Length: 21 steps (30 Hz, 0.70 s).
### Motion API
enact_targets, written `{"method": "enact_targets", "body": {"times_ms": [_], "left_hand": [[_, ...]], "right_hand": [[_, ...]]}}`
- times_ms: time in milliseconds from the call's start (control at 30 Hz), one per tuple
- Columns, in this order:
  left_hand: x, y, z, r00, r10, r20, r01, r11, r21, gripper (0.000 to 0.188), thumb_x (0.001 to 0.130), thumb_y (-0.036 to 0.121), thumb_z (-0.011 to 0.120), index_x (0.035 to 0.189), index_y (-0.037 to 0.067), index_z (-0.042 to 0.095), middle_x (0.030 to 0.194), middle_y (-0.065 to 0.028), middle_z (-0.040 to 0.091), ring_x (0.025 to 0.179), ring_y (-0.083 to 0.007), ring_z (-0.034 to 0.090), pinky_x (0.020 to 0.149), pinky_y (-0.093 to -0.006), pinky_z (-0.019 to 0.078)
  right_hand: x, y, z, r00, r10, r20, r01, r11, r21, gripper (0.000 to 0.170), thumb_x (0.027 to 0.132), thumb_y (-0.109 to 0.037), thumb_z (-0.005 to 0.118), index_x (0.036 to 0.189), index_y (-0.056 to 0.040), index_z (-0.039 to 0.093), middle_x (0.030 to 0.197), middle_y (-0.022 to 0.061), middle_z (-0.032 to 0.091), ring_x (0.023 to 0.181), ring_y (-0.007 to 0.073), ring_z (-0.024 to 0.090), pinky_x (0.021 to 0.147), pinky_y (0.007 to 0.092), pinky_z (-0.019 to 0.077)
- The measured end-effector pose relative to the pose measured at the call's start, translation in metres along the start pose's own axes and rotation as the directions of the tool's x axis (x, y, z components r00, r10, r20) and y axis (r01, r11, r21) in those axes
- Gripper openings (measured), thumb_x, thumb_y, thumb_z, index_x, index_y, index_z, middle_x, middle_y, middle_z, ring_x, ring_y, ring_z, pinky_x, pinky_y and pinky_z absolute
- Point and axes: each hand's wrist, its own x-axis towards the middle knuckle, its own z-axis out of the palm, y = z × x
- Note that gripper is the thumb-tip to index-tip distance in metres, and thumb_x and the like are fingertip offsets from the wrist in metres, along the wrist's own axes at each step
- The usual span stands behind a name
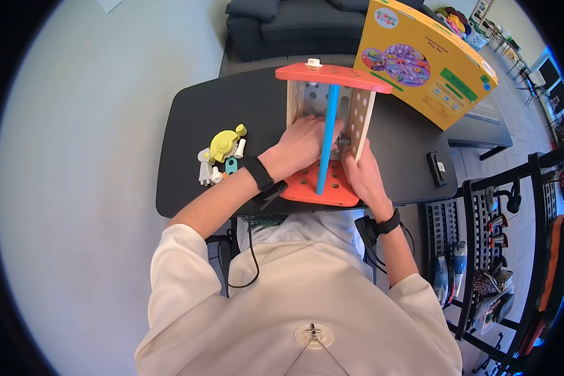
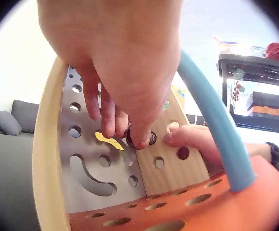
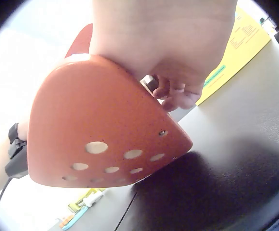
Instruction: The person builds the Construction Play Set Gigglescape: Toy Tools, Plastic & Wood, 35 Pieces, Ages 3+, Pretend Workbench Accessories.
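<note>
A toy box stands upright with red end pieces (image 1: 332, 75), wooden side panels (image 2: 173, 166) full of holes, a grey panel (image 2: 89, 159) and a blue rod (image 1: 328, 138). My left hand (image 1: 304, 147) reaches inside it behind the rod; in the left wrist view its thumb and fingers pinch a dark threaded bolt (image 2: 152, 138) at the wooden panel. My right hand (image 1: 366, 178) grips the right wooden panel, thumb on the inner face. In the right wrist view its other fingers (image 3: 180, 98) curl outside beside a dark piece (image 3: 151, 83), partly hidden.
Left on the black table (image 1: 194, 113) lie a yellow-green toy piece (image 1: 222, 147), a grey piece (image 1: 205, 169), a teal piece (image 1: 232, 165) and white bolts. A yellow box (image 1: 420, 62) stands behind on the right. A black piece (image 1: 435, 169) lies near the right edge; shelving (image 1: 476, 232) stands beyond.
</note>
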Motion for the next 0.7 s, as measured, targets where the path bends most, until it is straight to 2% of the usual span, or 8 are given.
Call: {"method": "enact_targets", "body": {"times_ms": [167, 233, 300, 367, 400, 467, 600, 700], "left_hand": [[-0.005, -0.004, 0.010, 0.998, -0.044, -0.037, 0.045, 0.999, 0.028, 0.033, 0.098, 0.032, 0.073, 0.116, 0.006, 0.062, 0.105, -0.0095, 0.072, 0.107, -0.0348, 0.070, 0.090, -0.0484, 0.0538], [-0.005, -0.009, 0.018, 0.989, 0.070, -0.132, -0.055, 0.992, 0.113, 0.031, 0.100, 0.033, 0.071, 0.116, 0.006, 0.066, 0.103, -0.0081, 0.072, 0.101, -0.0337, 0.071, 0.091, -0.0467, 0.0523], [-0.004, -0.008, 0.015, 0.991, 0.075, -0.109, -0.061, 0.990, 0.130, 0.030, 0.100, 0.032, 0.070, 0.116, 0.007, 0.068, 0.102, -0.0078, 0.072, 0.100, -0.0325, 0.071, 0.093, -0.0461, 0.0516], [-0.004, -0.005, 0.012, 0.993, 0.081, -0.086, -0.068, 0.987, 0.148, 0.029, 0.101, 0.032, 0.070, 0.117, 0.008, 0.070, 0.102, -0.0074, 0.072, 0.099, -0.0313, 0.071, 0.095, -0.0455, 0.0510], [-0.004, -0.004, 0.014, 0.993, 0.075, -0.096, -0.065, 0.992, 0.106, 0.029, 0.100, 0.033, 0.070, 0.118, 0.009, 0.070, 0.102, -0.0070, 0.072, 0.101, -0.0300, 0.071, 0.096, -0.0458, 0.0505], [-0.004, -0.003, 0.017, 0.992, 0.071, -0.106, -0.065, 0.996, 0.063, 0.029, 0.100, 0.033, 0.070, 0.118, 0.010, 0.071, 0.102, -0.0067, 0.072, 0.102, -0.0287, 0.070, 0.097, -0.0461, 0.0499], [-0.005, 0.000, 0.023, 0.982, 0.082, -0.169, -0.065, 0.992, 0.104, 0.030, 0.100, 0.034, 0.071, 0.119, 0.011, 0.071, 0.104, -0.0068, 0.073, 0.108, -0.0291, 0.069, 0.105, -0.0487, 0.0460], [-0.007, 0.002, 0.025, 0.981, 0.089, -0.173, -0.070, 0.991, 0.112, 0.030, 0.100, 0.033, 0.071, 0.119, 0.011, 0.071, 0.105, -0.0071, 0.074, 0.110, -0.0303, 0.069, 0.110, -0.0502, 0.0431]], "right_hand": [[-0.002, -0.002, 0.000, 0.998, 0.061, 0.004, -0.061, 0.998, -0.003, 0.051, 0.105, -0.017, 0.054, 0.152, -0.0030, 0.040, 0.134, 0.0320, 0.062, 0.123, 0.0541, 0.059, 0.102, 0.0547, 0.0494], [-0.002, 0.000, 0.000, 0.999, 0.047, -0.001, -0.047, 0.999, 0.014, 0.052, 0.105, -0.017, 0.055, 0.153, -0.0022, 0.040, 0.134, 0.0316, 0.063, 0.123, 0.0533, 0.060, 0.103, 0.0539, 0.0493], [-0.002, 0.004, 0.003, 1.000, 0.030, -0.005, -0.030, 0.999, 0.030, 0.054, 0.105, -0.018, 0.056, 0.154, -0.0013, 0.039, 0.134, 0.0311, 0.063, 0.123, 0.0525, 0.061, 0.104, 0.0530, 0.0491], [-0.001, 0.005, 0.005, 0.995, 0.094, -0.014, -0.092, 0.991, 0.097, 0.062, 0.104, -0.017, 0.061, 0.157, 0.0012, 0.035, 0.134, 0.0283, 0.064, 0.118, 0.0428, 0.068, 0.095, 0.0470, 0.0549], [-0.003, 0.004, 0.003, 0.996, 0.093, -0.015, -0.091, 0.991, 0.097, 0.062, 0.104, -0.017, 0.061, 0.157, 0.0012, 0.035, 0.134, 0.0283, 0.064, 0.118, 0.0428, 0.068, 0.095, 0.0470, 0.0549], [-0.010, -0.016, -0.003, 0.992, 0.125, 0.000, -0.124, 0.979, 0.164, 0.074, 0.101, -0.018, 0.067, 0.162, 0.0026, 0.029, 0.132, 0.0249, 0.064, 0.106, 0.0305, 0.072, 0.083, 0.0394, 0.0590], [-0.009, 0.008, 0.004, 0.991, 0.135, 0.017, -0.136, 0.964, 0.229, 0.081, 0.100, -0.017, 0.069, 0.165, 0.0014, 0.024, 0.130, 0.0231, 0.063, 0.095, 0.0240, 0.072, 0.076, 0.0351, 0.0603], [-0.011, 0.008, 0.006, 0.996, 0.002, -0.089, 0.015, 0.982, 0.187, 0.084, 0.099, -0.018, 0.069, 0.166, 0.0013, 0.023, 0.131, 0.0237, 0.064, 0.097, 0.0260, 0.073, 0.080, 0.0365, 0.0615]]}}
